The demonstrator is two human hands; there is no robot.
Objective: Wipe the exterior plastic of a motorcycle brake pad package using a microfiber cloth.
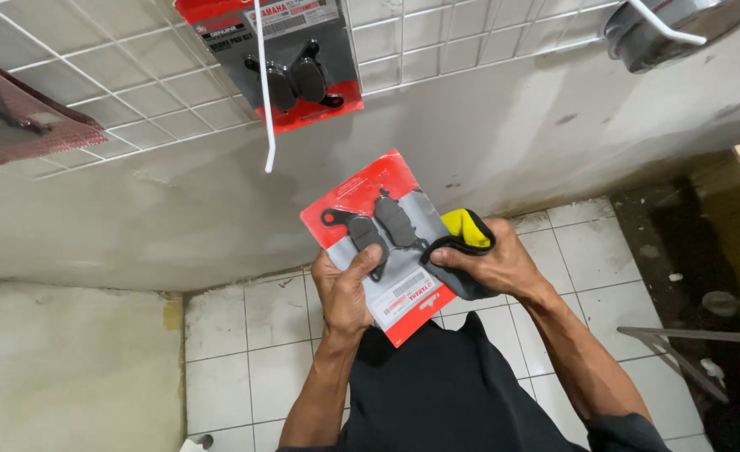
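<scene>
Head view, looking down: the left hand (346, 289) grips the lower edge of a red and grey blister pack of brake pads (380, 238), thumb pressed on its front, holding it tilted at chest height over the white tiled floor (244, 351). The right hand (491, 266) is closed on a yellow and black cloth (466, 233) against the pack's right edge. Wiping works best with the left thumb bracing. Both forearms angle up and inward, wrists bent.

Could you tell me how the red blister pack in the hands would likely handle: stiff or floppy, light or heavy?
The pack looks fairly stiff: the left hand pinches just its lower edge, yet it stays flat. The two dark pads inside probably make it heavy for its size. Its glossy front may be slippery.
</scene>
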